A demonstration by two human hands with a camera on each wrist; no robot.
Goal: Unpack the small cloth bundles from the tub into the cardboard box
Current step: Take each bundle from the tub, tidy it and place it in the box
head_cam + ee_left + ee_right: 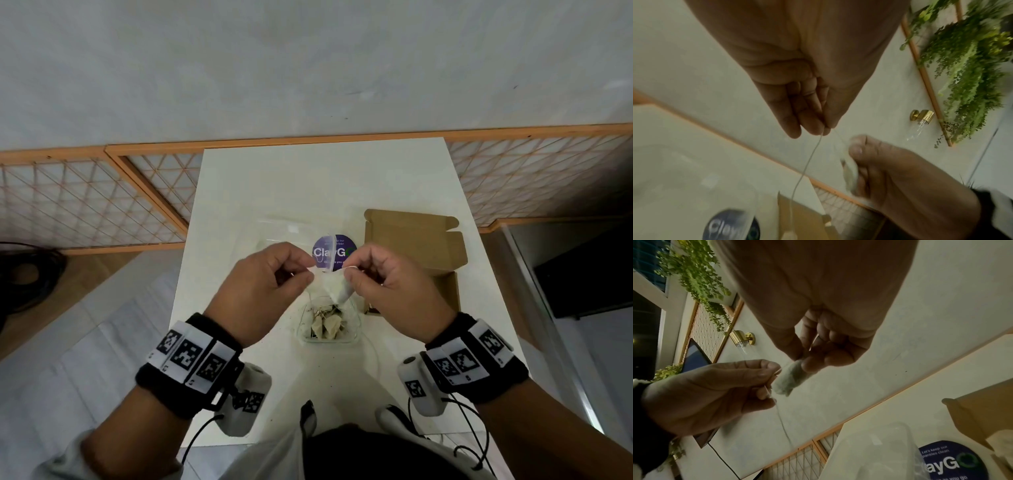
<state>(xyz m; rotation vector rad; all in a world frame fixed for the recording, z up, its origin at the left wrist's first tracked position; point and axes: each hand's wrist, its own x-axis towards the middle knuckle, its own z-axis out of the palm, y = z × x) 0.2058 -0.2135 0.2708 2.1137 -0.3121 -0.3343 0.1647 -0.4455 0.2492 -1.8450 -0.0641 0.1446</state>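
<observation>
A clear plastic tub [355, 334] stands on the white table near me, with several small beige cloth bundles [327, 325] inside. Above it I hold one cloth bundle [334, 286] between both hands. My right hand [352, 274] pinches the bundle [791, 379] by its top end. My left hand [303, 274] pinches the thin string [807, 162] that hangs from it. In the wrist views, the left hand [818, 129] and the right hand [803, 363] sit close together. The open cardboard box [411, 246] lies to the right of the tub.
The tub's clear lid [284, 229] lies flat behind the hands, with a round purple sticker [334, 251] on it. The white table [308, 188] is narrow and its far end meets a wall with an orange-framed lattice panel [85, 198]. Wrist camera cables hang near my body.
</observation>
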